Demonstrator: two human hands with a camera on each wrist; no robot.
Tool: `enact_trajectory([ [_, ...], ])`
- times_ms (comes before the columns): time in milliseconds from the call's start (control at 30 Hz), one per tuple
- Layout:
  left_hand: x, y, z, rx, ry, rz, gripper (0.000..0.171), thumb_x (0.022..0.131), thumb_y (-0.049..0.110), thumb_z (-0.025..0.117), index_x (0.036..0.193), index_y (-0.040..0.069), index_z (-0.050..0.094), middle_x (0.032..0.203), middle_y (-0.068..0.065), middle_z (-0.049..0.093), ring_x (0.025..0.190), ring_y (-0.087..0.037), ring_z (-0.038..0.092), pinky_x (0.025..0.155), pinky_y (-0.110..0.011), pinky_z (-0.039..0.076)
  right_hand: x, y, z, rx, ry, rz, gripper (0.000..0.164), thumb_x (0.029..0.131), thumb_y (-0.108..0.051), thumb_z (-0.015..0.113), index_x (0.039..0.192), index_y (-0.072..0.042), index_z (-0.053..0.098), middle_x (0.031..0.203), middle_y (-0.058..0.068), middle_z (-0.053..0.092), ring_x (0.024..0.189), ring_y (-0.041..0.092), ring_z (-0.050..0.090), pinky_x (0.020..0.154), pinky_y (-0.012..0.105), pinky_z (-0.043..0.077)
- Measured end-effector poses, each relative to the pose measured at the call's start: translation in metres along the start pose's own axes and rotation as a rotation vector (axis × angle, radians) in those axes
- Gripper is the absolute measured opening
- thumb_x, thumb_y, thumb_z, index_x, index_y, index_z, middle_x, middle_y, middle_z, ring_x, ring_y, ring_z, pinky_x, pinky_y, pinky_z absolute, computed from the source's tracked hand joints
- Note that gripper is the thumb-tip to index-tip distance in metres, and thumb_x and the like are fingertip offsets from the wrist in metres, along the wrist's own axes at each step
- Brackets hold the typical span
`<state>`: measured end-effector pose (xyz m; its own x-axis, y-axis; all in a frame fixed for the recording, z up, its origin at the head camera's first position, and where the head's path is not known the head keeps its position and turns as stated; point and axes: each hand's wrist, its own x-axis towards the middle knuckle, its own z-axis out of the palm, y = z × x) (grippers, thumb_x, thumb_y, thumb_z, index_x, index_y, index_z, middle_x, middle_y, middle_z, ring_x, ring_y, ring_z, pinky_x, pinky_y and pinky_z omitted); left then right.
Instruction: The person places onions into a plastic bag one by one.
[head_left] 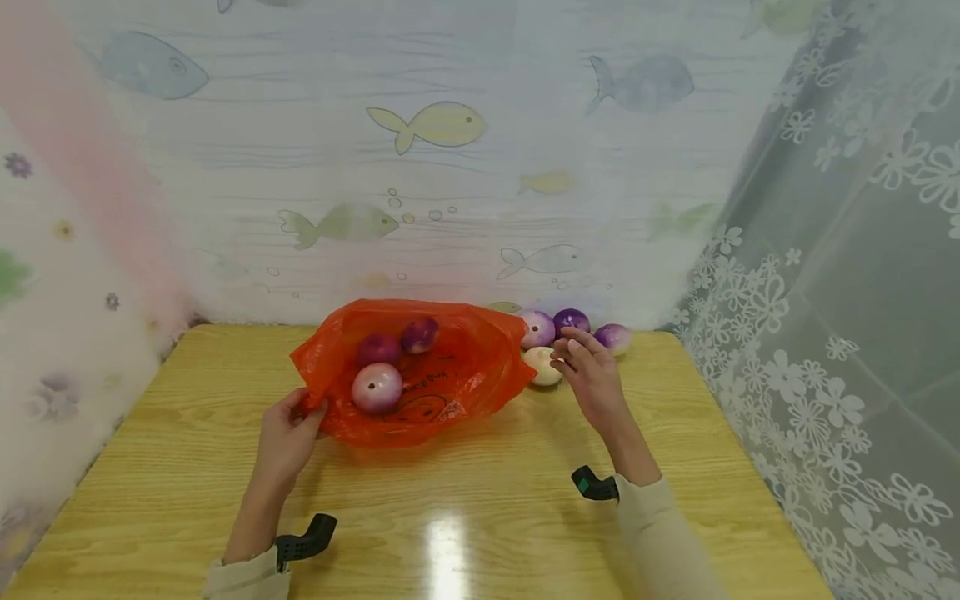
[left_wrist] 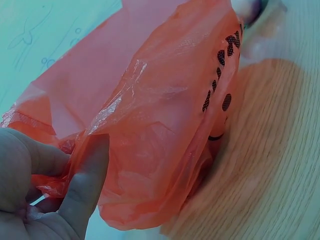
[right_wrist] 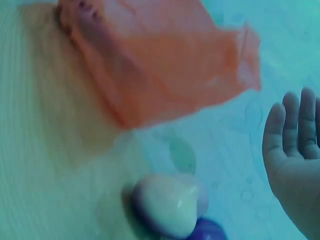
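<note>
My left hand [head_left: 288, 433] pinches the left edge of a red plastic bag [head_left: 480, 367] between thumb and fingers; the left wrist view shows the thin film [left_wrist: 150, 165] bunched in the grip. The bag's mouth faces me. Inside lie a pink-and-white onion-like ball [head_left: 377, 388], a magenta one [head_left: 378, 351] and a dark purple one [head_left: 420, 335]. My right hand [head_left: 596, 383] hovers right of the bag with nothing in it, fingers loosely extended. Close to it are a cream ball [head_left: 543, 367], a lilac ball [head_left: 537, 329], a dark purple ball [head_left: 572, 322] and a purple-white ball [head_left: 613, 338].
The wooden table [head_left: 450, 517] runs to a fish-patterned curtain [head_left: 450, 208] at the back. A floral lace curtain [head_left: 825, 375] hangs along the right side. Black wrist mounts [head_left: 307, 540] stick out from both sleeves.
</note>
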<state>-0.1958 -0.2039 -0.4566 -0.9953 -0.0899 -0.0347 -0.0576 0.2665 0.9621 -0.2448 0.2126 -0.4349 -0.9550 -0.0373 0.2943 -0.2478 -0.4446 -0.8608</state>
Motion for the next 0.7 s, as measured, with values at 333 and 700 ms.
enact_trajectory([
  [333, -0.001, -0.002, -0.001, -0.003, 0.003, 0.005, 0.042, 0.108, 0.014, 0.047, 0.146, -0.005, 0.045, 0.138, -0.026, 0.052, 0.091, 0.003, 0.058, 0.078, -0.013, 0.055, 0.007, 0.035, -0.035, -0.725, 0.199, 0.082, 0.038, 0.096, -0.003, 0.068, 0.131, 0.011, 0.059, 0.126, 0.023, 0.064, 0.103, 0.019, 0.063, 0.090, 0.026, 0.055],
  [700, 0.001, -0.004, 0.003, -0.072, 0.067, -0.020, 0.040, 0.108, 0.015, 0.049, 0.142, -0.006, 0.048, 0.136, -0.024, 0.052, 0.087, 0.007, 0.059, 0.076, -0.012, 0.055, 0.011, 0.063, -0.037, -1.105, 0.138, 0.133, 0.072, 0.091, -0.017, 0.076, 0.145, 0.012, 0.039, 0.146, 0.032, 0.039, 0.136, 0.045, 0.036, 0.113, 0.059, 0.036],
])
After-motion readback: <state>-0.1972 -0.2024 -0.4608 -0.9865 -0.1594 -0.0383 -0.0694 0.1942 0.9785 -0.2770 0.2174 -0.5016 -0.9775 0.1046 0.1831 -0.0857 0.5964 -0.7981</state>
